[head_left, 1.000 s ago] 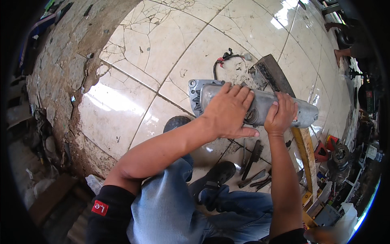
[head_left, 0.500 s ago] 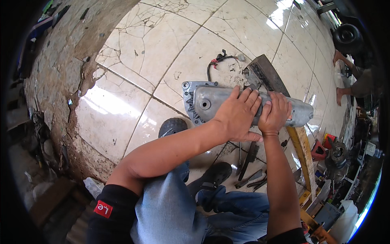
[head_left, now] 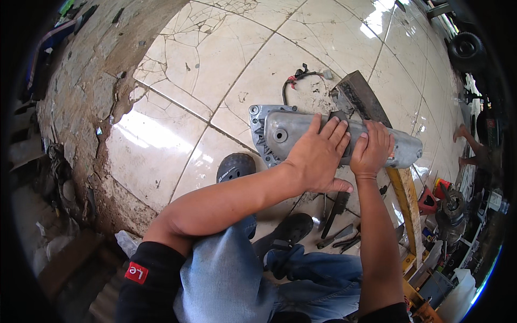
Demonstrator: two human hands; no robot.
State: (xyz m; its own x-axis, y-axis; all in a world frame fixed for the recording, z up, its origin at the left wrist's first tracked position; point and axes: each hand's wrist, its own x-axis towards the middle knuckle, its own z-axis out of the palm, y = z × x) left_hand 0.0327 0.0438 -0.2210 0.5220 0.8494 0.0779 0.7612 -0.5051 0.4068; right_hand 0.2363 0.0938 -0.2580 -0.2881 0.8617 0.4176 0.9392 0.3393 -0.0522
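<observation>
At the far left we see broken ground (head_left: 81, 97) beside cracked tiles (head_left: 231, 48). Lower down, a black sleeve (head_left: 148, 293) carries a small red label (head_left: 136, 273) with white letters, set at a tilt. Next comes a dark shoe (head_left: 235, 167); pale marks on its side are too small for us to read.

Right of that lies the long grey metal cover (head_left: 296, 126), slanting slightly down to the right, its left end over a ribbed metal plate (head_left: 259, 124). A wire (head_left: 285, 94) curls on the tiles above it. The left hand (head_left: 321, 161) lies palm down on the cover's middle, open, fingers angled up and thumb held out to the right. A dark scrap (head_left: 338, 114) shows at its fingertips.

Just beside it, the right hand (head_left: 371, 149) bends its fingers onto the cover, forearm rising from below; we cannot tell whether it grips. A dark beam (head_left: 366, 99) stands above, a yellow bar (head_left: 406, 210) below.
</observation>
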